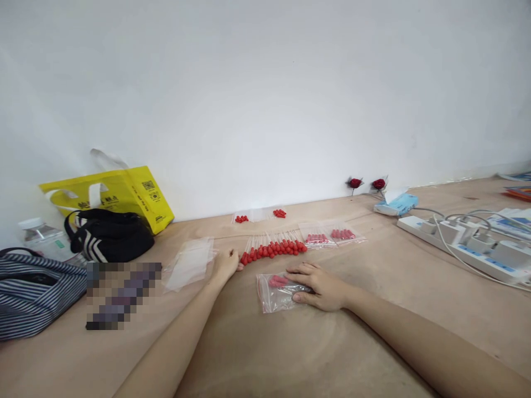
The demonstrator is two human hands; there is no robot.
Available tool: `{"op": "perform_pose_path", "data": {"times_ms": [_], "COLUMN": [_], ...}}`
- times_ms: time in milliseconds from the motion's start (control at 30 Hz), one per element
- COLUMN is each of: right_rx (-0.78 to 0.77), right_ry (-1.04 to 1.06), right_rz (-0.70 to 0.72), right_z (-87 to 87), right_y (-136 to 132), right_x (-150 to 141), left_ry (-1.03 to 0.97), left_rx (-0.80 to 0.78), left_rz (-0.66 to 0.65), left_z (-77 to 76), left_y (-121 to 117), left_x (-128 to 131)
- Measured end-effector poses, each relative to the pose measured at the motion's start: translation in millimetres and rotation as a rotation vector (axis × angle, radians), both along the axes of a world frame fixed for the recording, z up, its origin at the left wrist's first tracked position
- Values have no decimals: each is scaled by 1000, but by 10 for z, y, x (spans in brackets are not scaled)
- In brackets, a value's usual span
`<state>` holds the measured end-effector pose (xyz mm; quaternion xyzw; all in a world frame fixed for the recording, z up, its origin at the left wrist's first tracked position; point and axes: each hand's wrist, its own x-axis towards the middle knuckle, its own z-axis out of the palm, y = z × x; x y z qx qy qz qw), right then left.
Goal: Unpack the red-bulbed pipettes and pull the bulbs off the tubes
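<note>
A row of small red-headed pieces with thin pale stems [271,250] lies fanned across the middle of the table. My left hand [227,264] is at the row's left end, its fingers curled closed against the nearest red heads; whatever they pinch is hidden. Nearer to me lies a clear plastic zip bag [269,301] with a few red pieces [277,281] inside. Flat over the bag's right part rests my right hand [317,284], fingers spread and palm down, covering some of it.
Filled clear bags [343,235] lie right of the row, and more red pieces [241,219] behind it. Flat bags [191,264] are on the left, near a black pouch [114,237] and yellow bag [160,202]. A power strip [468,249] with cables occupies the right.
</note>
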<state>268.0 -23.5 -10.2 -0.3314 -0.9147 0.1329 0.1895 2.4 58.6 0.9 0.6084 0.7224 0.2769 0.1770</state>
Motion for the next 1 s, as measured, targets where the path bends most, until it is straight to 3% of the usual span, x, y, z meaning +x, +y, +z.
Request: {"op": "perform_pose_path", "data": {"times_ms": [167, 300, 467, 533, 733, 867, 1000], "right_rx": [-8, -9, -3, -2, -15, -16, -24], "right_ry": [-1, -6, 18, 26, 32, 13, 2], "right_rz": [-1, -1, 8, 10, 62, 80, 78], "right_z": [3, 3, -16, -23, -17, -7, 10], "right_y": [-1, -1, 7, 11, 21, 17, 6], "right_x": [1, 0, -1, 1, 16, 20, 14], "left_ry": [4, 54, 166, 194, 95, 79, 95], "left_rx": [103, 262, 356, 358, 428, 353, 268], "left_rz": [-4, -42, -547, -670, -790, -906, -916], "left_z": [9, 29, 8, -7, -68, -61, 9], "left_y": [-159, -430, -827, -903, -843, -819, -849], "left_x": [-18, 56, 193, 230, 268, 291, 330]}}
